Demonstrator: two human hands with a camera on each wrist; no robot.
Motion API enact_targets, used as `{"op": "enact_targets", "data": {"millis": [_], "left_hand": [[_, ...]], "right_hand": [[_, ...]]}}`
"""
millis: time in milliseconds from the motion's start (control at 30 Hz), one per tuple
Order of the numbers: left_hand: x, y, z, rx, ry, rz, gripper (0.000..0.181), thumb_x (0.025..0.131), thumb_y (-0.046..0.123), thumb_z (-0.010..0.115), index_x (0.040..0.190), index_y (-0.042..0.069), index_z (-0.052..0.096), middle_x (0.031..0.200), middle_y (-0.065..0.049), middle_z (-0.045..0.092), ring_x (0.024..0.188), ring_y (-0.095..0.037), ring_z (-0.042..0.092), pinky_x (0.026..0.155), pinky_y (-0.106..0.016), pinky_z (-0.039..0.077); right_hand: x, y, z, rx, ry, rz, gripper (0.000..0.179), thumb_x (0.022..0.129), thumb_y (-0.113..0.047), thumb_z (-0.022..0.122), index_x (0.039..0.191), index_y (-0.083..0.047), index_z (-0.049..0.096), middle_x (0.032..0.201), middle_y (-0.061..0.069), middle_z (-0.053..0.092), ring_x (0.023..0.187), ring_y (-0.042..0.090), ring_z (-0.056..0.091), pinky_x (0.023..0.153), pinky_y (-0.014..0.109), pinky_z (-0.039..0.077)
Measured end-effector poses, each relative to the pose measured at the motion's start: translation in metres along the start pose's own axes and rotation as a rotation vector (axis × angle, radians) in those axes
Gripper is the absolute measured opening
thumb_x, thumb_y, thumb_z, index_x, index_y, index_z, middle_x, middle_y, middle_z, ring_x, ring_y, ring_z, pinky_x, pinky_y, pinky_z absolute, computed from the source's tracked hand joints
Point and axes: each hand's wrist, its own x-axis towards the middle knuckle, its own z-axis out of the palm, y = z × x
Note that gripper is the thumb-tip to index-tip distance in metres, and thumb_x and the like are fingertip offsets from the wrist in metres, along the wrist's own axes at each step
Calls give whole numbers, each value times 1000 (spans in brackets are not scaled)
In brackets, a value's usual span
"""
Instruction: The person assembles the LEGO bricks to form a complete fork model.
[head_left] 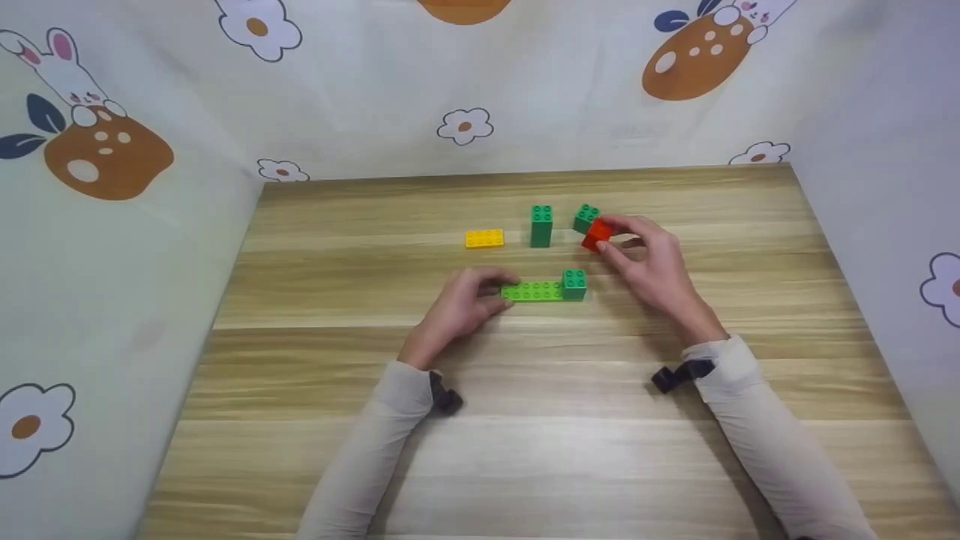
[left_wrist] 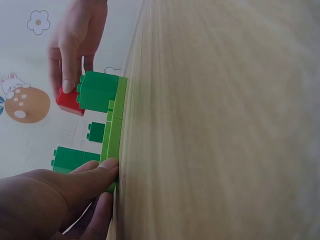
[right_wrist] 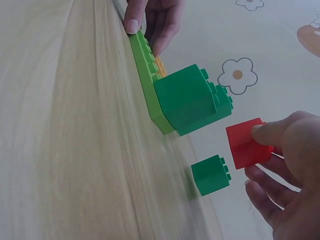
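Note:
My left hand (head_left: 469, 304) pinches the left end of a long light-green building brick plate (head_left: 534, 292) on the table. A dark green brick (head_left: 574, 284) sits on the plate's right end. Between thumb and fingers, my right hand (head_left: 649, 262) holds a red brick (head_left: 598, 235), raised off the table in the right wrist view. Just beyond the red brick stands a loose green brick (head_left: 586, 217), seen on the tabletop below it in the right wrist view (right_wrist: 211, 175).
Behind the plate, a tall green stack (head_left: 541, 226) stands upright. Left of that stack lies a flat yellow brick (head_left: 484, 238). The wooden table (head_left: 360, 270) meets patterned cloth walls (head_left: 360, 112) at its back and sides.

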Motion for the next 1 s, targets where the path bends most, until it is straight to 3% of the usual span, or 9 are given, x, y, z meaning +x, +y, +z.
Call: {"op": "enact_targets", "data": {"millis": [167, 400, 600, 1000], "left_hand": [[0, -1, 1, 12, 6, 6, 32, 95, 7, 83, 127, 13, 79, 130, -3, 79, 124, -17, 74, 113, -36, 57], [1, -1, 1, -24, -10, -9, 34, 95, 4, 82, 128, 10, 79, 131, -5, 78, 124, -19, 75, 111, -36, 59], [1, -1, 0, -19, -21, -20, 34, 96, 4, 81, 130, 12, 78, 132, -4, 78, 125, -18, 74, 112, -37, 58], [0, 0, -1, -28, -36, -33, 36, 97, 5, 80, 131, 12, 77, 134, -4, 77, 126, -18, 73, 114, -39, 57]], "right_hand": [[-1, -4, 3, 24, 28, -40, 41, 99, -22, 82, 138, -16, 73, 132, 5, 76, 118, 19, 69, 97, 28, 61], [-6, -12, 10, 67, 63, -160, 39, 98, -20, 83, 136, -17, 75, 129, 1, 77, 113, 13, 70, 95, 35, 62], [-9, -18, 19, 75, 63, -245, 42, 98, -21, 83, 138, -16, 74, 133, 2, 77, 115, 16, 70, 97, 23, 59], [-11, -24, 28, 79, 4, -287, 42, 98, -18, 82, 139, -18, 74, 133, 0, 77, 115, 18, 72, 99, 26, 60]]}}
